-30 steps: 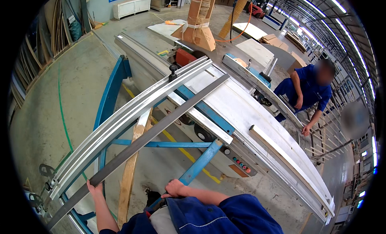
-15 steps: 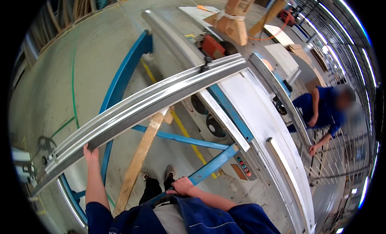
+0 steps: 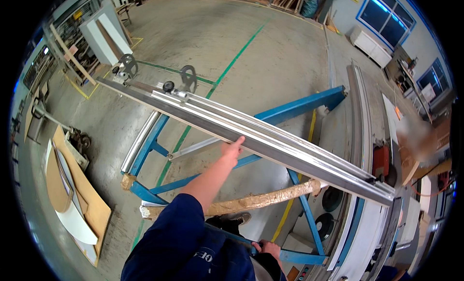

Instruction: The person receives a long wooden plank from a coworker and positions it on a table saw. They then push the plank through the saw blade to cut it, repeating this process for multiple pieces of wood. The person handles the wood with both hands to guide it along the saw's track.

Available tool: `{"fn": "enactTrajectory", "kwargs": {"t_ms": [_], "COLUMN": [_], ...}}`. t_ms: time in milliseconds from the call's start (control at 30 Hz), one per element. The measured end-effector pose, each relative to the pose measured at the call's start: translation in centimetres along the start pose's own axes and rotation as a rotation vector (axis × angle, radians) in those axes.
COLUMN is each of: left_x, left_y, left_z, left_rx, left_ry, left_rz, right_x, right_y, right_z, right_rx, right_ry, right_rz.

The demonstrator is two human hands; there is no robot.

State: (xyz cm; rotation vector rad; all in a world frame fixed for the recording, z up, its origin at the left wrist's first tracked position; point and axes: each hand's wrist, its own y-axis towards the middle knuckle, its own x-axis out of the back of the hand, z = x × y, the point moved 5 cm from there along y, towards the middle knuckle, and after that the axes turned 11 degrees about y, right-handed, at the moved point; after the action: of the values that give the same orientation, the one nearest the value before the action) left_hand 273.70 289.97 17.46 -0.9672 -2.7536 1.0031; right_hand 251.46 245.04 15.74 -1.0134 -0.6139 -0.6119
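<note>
The wearer's view has swung to the left, and a long grey strip (image 3: 208, 125) that slanted away from the aluminium rail (image 3: 280, 142) a second ago now runs alongside it, on the wearer's side — seemingly lined up with the rail along its length, though whether the two touch throughout cannot be told.

The left hand (image 3: 233, 149) grasps the strip's near edge partway along, one digit on the grey face, the other fingers partly hidden. The right hand (image 3: 267, 248) is low by the body, apparently closed around a bar of the blue frame (image 3: 302, 257).

The strip is flat, narrow and straight, matt dark grey with a paler edge. The rail is ridged, shiny metal; two rounded dark plates (image 3: 188, 78) and black knobs (image 3: 168, 86) sit near its left end. Below runs a brace (image 3: 256, 197) in crinkled brown wrapping — curved by the lens — above smooth, scuffed concrete floor (image 3: 193, 44).
</note>
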Motion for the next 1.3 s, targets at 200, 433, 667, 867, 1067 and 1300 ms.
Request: {"fn": "enactTrajectory", "kwargs": {"t_ms": [200, 433, 667, 867, 1067, 1300], "left_x": [3.1, 8.0, 7.5, 7.3, 7.7, 8.3], "left_y": [-3.2, -4.4, -2.9, -2.3, -2.5, -2.0], "left_z": [-4.2, -12.7, -12.8, -12.7, -12.9, -13.0], "left_rx": [-0.594, -1.318, -1.480, -1.454, -1.478, -1.529], "left_ry": [0.645, 1.417, 1.515, 1.568, 1.553, 1.550], "left_rz": [-0.437, -0.104, -0.206, -0.167, -0.180, -0.151], "right_x": [0.1, -0.1, 0.4, 0.4, 0.1, -1.6], "right_y": [0.5, 0.0, -0.2, -0.2, -0.6, -0.3], "right_z": [0.1, 2.0, 2.8, 2.5, 2.8, 2.9], "right_rx": [-0.094, -0.102, -0.148, -0.100, -0.087, -0.113], "right_ry": [0.017, 0.054, 0.057, 0.058, 0.072, 0.062], "right_rz": [0.022, -0.066, -0.004, -0.034, -0.067, -0.027]}}
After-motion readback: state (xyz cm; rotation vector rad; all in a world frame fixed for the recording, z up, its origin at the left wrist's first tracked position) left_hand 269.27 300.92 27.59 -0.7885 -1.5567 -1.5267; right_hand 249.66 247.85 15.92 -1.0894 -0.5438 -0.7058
